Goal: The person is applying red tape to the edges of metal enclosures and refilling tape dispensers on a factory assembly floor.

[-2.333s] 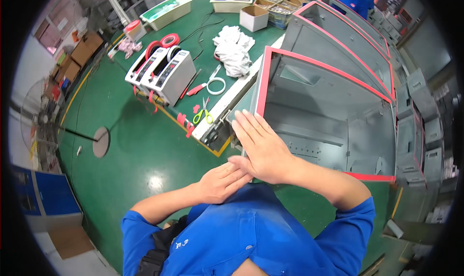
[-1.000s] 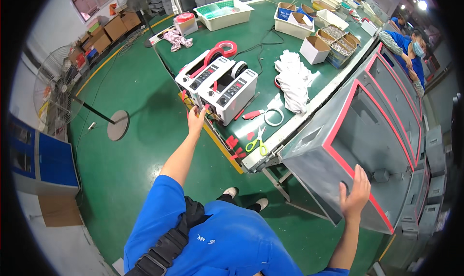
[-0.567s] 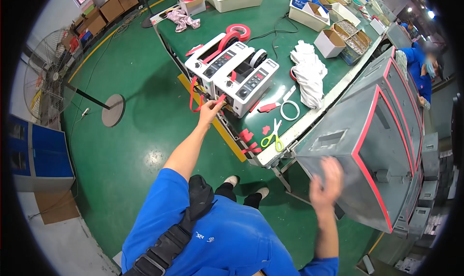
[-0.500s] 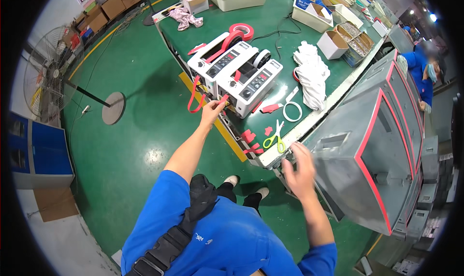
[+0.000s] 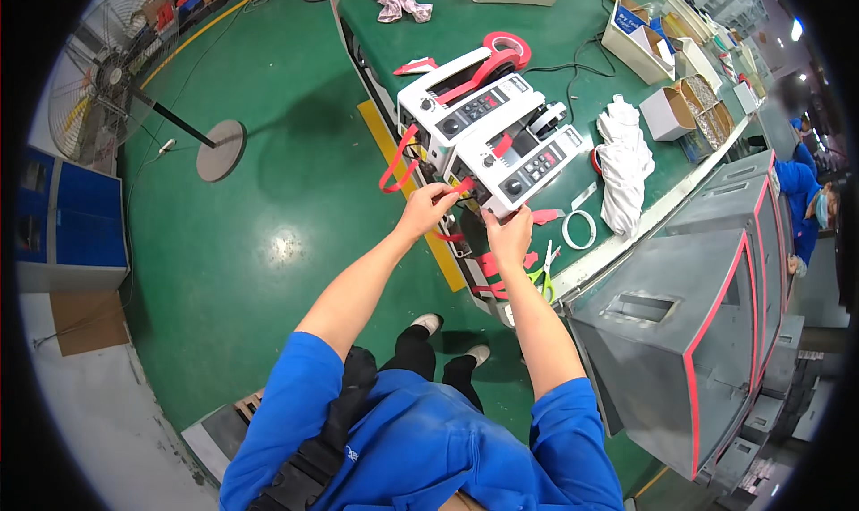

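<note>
The left hand (image 5: pixel 428 208) and right hand (image 5: pixel 508 236) cover the front edge of the nearer white tape dispenser (image 5: pixel 519 164), so each grip on the red tape strip (image 5: pixel 463 187) is too small to judge.

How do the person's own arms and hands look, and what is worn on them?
Both arms come up from the lower edge in short blue sleeves that end above the elbows; the forearms are bare. The left hand and the right hand wear no gloves, and no watch, ring or wristband shows. The sleeves belong to a plain blue work shirt, with a black strap across its left side.
</note>
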Demonstrator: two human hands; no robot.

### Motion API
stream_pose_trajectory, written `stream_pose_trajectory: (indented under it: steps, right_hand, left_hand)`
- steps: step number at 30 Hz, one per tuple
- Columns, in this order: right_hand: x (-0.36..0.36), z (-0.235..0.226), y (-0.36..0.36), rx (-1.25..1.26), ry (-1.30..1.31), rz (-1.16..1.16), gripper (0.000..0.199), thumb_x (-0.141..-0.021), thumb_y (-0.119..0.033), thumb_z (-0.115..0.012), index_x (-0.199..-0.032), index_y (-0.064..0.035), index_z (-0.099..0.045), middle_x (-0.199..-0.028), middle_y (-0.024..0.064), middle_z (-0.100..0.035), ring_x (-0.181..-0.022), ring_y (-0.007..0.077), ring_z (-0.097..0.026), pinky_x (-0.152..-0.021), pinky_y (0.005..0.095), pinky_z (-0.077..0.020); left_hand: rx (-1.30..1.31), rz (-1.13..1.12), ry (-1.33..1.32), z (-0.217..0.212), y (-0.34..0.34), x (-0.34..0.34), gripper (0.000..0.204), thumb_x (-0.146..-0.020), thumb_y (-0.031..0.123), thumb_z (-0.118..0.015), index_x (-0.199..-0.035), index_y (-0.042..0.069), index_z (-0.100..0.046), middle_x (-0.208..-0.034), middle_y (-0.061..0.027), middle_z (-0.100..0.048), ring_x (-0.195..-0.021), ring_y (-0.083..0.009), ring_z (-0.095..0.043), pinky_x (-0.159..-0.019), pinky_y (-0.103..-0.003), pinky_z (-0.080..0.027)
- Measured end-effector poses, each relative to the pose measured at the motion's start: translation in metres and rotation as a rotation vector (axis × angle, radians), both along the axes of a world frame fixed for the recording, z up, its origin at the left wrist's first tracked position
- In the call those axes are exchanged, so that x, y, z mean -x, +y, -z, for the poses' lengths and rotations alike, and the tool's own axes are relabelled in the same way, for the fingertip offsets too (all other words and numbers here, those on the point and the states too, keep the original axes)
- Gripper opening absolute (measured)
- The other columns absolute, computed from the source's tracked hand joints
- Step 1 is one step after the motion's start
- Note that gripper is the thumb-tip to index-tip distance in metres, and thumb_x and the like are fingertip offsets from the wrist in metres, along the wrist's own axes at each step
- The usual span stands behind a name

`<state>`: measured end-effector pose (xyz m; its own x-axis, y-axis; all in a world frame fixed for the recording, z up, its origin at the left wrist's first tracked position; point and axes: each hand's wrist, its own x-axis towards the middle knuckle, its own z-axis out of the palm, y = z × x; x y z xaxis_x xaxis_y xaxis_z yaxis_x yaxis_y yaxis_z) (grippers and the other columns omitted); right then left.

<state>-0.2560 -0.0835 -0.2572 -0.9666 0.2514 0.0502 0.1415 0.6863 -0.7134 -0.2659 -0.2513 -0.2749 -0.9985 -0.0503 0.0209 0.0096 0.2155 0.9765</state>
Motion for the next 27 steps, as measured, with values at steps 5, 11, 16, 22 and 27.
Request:
stream_pose_trajectory:
  steps: [5,11,16,22,27]
  right_hand:
    - [0.016,-0.003,0.008,0.356,-0.376,0.05,0.055,-0.062,-0.025,-0.075,-0.097,0.0072,-0.047,-0.092,0.0197,-0.055,-0.085,0.0301,-0.056,-0.073,0.0375,-0.0441]
    - [-0.025,-0.03,0.01,0.194,-0.23,0.055,0.064,-0.063,-0.035,-0.073,-0.102,0.0085,-0.047,-0.092,0.0204,-0.058,-0.085,0.0276,-0.058,-0.075,0.0333,-0.0449]
    - [-0.133,-0.103,0.056,0.25,0.046,-0.705,0.024,-0.073,-0.019,-0.066,-0.09,-0.0044,-0.059,-0.085,0.0085,-0.059,-0.079,0.0236,-0.058,-0.07,0.0308,-0.045]
    - [-0.278,-0.134,0.154,0.181,0.018,-0.414,0.006,-0.076,-0.008,-0.062,-0.08,-0.0052,-0.059,-0.07,0.0061,-0.052,-0.064,0.0184,-0.053,-0.057,0.0283,-0.0425]
    - [-0.424,-0.164,0.261,0.174,0.099,0.034,0.004,-0.076,-0.006,-0.062,-0.079,-0.0039,-0.06,-0.072,0.0049,-0.054,-0.062,0.0142,-0.052,-0.055,0.0244,-0.0417]
  left_hand:
    - [0.147,-0.018,-0.149,0.004,-0.023,-0.026,0.025,-0.078,0.024,-0.062,-0.08,-0.001,-0.063,-0.064,-0.0012,-0.058,-0.058,-0.0063,-0.048,-0.053,-0.022,-0.038]
    - [-0.008,0.128,-0.315,-0.053,-0.017,-0.099,0.025,-0.08,0.025,-0.06,-0.087,0.001,-0.064,-0.065,0.0017,-0.056,-0.059,-0.0061,-0.05,-0.053,-0.02,-0.039]
    - [0.055,0.4,-0.057,-0.082,0.035,-0.163,0.014,-0.082,0.013,-0.058,-0.088,0.002,-0.064,-0.07,-0.0029,-0.057,-0.063,-0.0083,-0.052,-0.056,-0.023,-0.041]
    - [0.051,0.744,0.005,-0.115,0.129,-0.24,0.021,-0.078,0.011,-0.061,-0.098,0.005,-0.063,-0.073,-0.0061,-0.058,-0.062,-0.0121,-0.053,-0.055,-0.025,-0.042]
    - [0.129,1.082,-0.182,-0.105,0.183,-0.308,0.018,-0.08,0.012,-0.06,-0.093,0.0,-0.064,-0.073,-0.0053,-0.062,-0.062,-0.008,-0.056,-0.053,-0.022,-0.045]
